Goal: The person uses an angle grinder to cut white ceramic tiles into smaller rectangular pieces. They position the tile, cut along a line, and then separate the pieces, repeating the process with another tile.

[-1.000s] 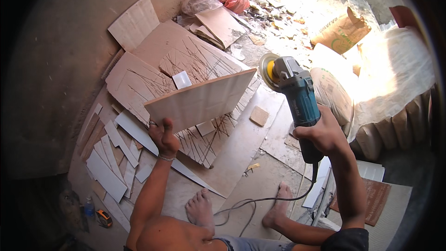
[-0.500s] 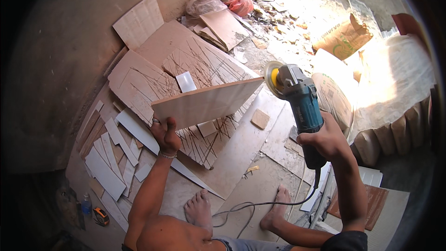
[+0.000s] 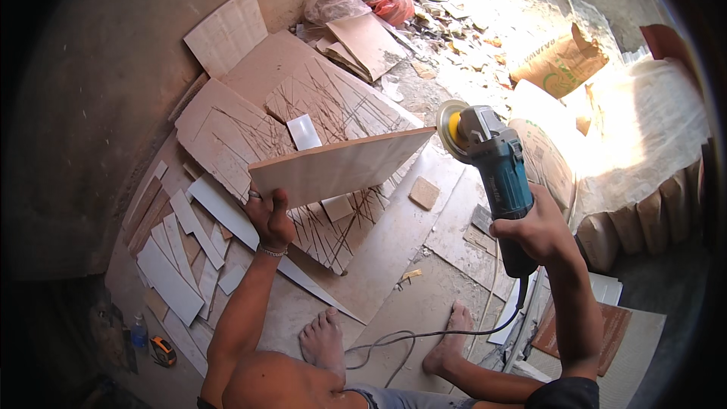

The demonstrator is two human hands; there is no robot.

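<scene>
My left hand (image 3: 270,217) grips the near left corner of a large pale tile (image 3: 341,169), holding it tilted up on edge above the scored boards. In my right hand (image 3: 536,229) is a teal angle grinder (image 3: 503,185), my fingers wrapped round its body. Its round disc (image 3: 450,130) with a yellow centre stands at the tile's far right corner; I cannot tell whether it touches. A black cord (image 3: 424,332) runs from the grinder's rear down past my feet. Beneath the tile lie boards (image 3: 333,91) covered in dark cut lines.
Cut tile strips (image 3: 170,280) litter the left floor, near a tape measure (image 3: 162,351) and a small blue bottle (image 3: 139,333). Rubble (image 3: 462,53) and a torn paper sack (image 3: 560,62) lie at the far right. A square tile piece (image 3: 424,193) sits right of the boards.
The grinder and my right hand have shifted slightly right. The tile has moved a little to the right too, still in my left hand.
</scene>
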